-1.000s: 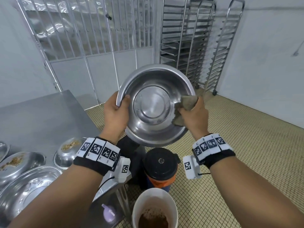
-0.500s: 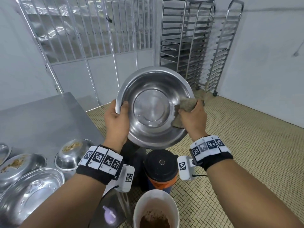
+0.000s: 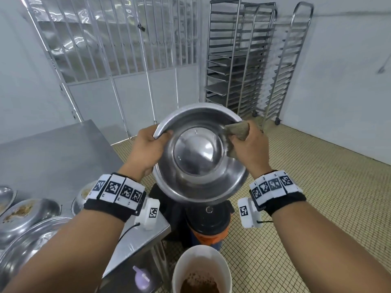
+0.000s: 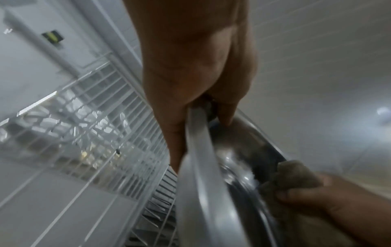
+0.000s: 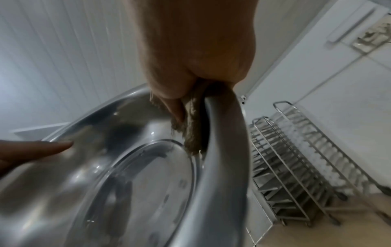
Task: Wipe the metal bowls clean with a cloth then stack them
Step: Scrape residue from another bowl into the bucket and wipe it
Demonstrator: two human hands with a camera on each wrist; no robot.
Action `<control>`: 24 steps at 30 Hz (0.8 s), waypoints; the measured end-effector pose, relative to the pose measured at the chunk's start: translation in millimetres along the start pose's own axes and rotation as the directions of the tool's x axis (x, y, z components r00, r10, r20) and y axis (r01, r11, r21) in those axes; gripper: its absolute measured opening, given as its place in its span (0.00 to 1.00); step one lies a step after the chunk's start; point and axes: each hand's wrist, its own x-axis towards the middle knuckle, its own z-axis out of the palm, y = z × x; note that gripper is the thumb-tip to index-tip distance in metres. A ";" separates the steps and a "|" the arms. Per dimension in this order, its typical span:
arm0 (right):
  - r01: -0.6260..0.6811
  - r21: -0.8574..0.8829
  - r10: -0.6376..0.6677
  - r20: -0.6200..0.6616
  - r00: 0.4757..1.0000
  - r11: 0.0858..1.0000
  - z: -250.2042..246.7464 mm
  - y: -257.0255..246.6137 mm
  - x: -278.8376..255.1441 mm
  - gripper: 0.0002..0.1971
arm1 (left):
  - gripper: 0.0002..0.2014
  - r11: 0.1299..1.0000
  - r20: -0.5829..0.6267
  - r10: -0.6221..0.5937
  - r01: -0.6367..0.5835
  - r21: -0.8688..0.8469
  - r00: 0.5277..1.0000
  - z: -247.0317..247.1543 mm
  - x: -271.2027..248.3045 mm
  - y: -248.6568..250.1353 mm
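A large shiny metal bowl point(image 3: 198, 155) is held up in the air in front of me, its inside tilted toward me. My left hand point(image 3: 148, 144) grips its left rim point(image 4: 196, 133), thumb inside and fingers behind. My right hand point(image 3: 247, 144) holds a brownish cloth point(image 3: 238, 131) folded over the bowl's upper right rim; the cloth point(image 5: 191, 123) lies against the inner wall point(image 5: 127, 175). The same cloth point(image 4: 294, 175) shows in the left wrist view. Other metal bowls point(image 3: 27, 210), some with brown residue, sit on the steel table at lower left.
The steel table point(image 3: 53, 157) stands on the left. Below the bowl are a black-lidded orange container point(image 3: 208, 220) and a white bucket point(image 3: 201, 269) holding brown waste. Wheeled tray racks point(image 3: 243, 60) stand by the back wall, on a tiled floor point(image 3: 317, 187).
The bowl has tipped so its opening faces more upward. The right hand and cloth slid up along the right rim toward the top.
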 end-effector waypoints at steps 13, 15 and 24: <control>-0.146 -0.034 0.145 -0.012 0.989 0.989 -7.2 -1.8 12.9 0.17 | 0.07 0.990 -0.130 -0.010 -0.008 -0.141 0.991 20.2 -12.5 -12.3; -0.204 0.029 0.205 -0.019 0.979 0.979 -1.9 -0.4 5.5 0.19 | 0.06 0.968 -0.215 -0.066 0.009 -0.252 0.974 22.5 -12.6 -7.7; -0.198 0.017 0.199 -0.068 0.978 0.980 -4.6 -1.1 7.7 0.20 | 0.17 0.979 -0.226 -0.059 0.012 -0.202 0.972 34.0 -25.8 -22.7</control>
